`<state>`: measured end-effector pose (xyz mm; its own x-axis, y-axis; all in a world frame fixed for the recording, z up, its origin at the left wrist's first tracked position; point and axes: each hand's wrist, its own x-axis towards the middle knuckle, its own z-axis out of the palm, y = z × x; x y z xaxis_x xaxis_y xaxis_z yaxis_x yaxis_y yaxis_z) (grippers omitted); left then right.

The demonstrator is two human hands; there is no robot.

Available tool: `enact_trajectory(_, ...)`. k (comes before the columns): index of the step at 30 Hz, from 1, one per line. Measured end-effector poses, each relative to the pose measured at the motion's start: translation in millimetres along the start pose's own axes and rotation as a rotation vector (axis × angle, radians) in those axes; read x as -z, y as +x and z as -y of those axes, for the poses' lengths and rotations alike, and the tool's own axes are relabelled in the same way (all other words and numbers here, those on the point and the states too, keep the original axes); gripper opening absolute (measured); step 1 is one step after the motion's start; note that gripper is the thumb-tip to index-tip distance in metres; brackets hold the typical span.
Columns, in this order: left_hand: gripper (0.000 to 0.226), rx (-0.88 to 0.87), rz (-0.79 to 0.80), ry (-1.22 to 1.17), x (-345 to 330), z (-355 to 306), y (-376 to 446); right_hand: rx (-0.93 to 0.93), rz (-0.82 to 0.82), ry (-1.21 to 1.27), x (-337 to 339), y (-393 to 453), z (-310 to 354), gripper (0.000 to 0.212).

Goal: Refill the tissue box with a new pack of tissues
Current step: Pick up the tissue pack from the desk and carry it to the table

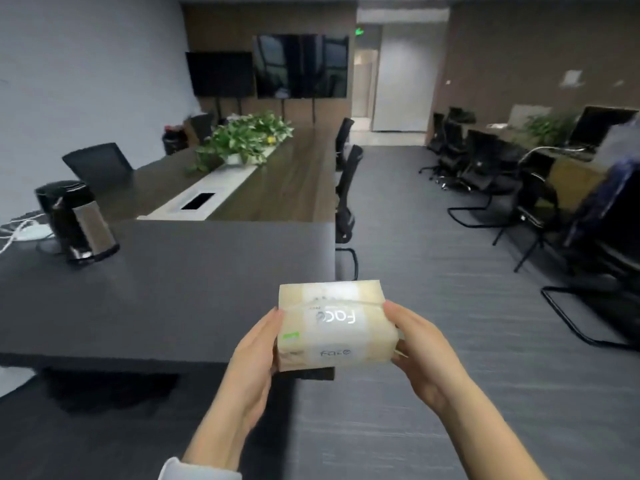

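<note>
**New pack in both hands, no box in sight**

I hold the tissue pack (336,327) between my two hands, out in front of me, above the near right corner of the dark grey table (173,289). My left hand (258,344) closes on its left end, fingers wrapped under and thumb against the side; my right hand (420,344) closes on its right end in the same way. Neither hand is free.

The pack lies with its long axis running left to right across my view, so each hand has one short end. The printed top face looks up at me, its lettering upside down from where I stand. The wrapper appears sealed, though I cannot tell for certain, since a crease or seam crosses the top near the far edge.

The tissue box I am meant to refill does not show anywhere. On the table I see only a black kettle (74,220) near the far left, with white cables (20,230) beside it. Beyond stands a long wooden table (287,181) with a plant (249,136) on it.

I judge the task is at its start: the pack must be opened and the box found. Since both hands sit equally near, either could let go to tear the wrapper while the other steadies the pack.
</note>
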<state>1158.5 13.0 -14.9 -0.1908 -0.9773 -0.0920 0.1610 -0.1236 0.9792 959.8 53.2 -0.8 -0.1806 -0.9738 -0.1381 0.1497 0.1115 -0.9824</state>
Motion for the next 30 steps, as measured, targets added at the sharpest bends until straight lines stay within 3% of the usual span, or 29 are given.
enact_trajectory(7, 0.035, 0.042, 0.132, 0.003, -154, 15, 118, -0.004, -0.187, 0.031, 154, 96, 39, 0.023)
enact_trajectory(15, 0.039, 0.070, 0.179, 0.046, -232, 25, 263, -0.036, -0.215, 0.109, 233, 234, 42, 0.023)
enact_trajectory(21, 0.035, 0.057, 0.185, 0.037, -266, 43, 434, -0.050, -0.212, 0.102, 273, 403, 45, 0.024)
enact_trajectory(30, 0.033, 0.016, 0.194, 0.051, -344, 3, 701, -0.034, -0.207, 0.102, 335, 665, 119, 0.024)
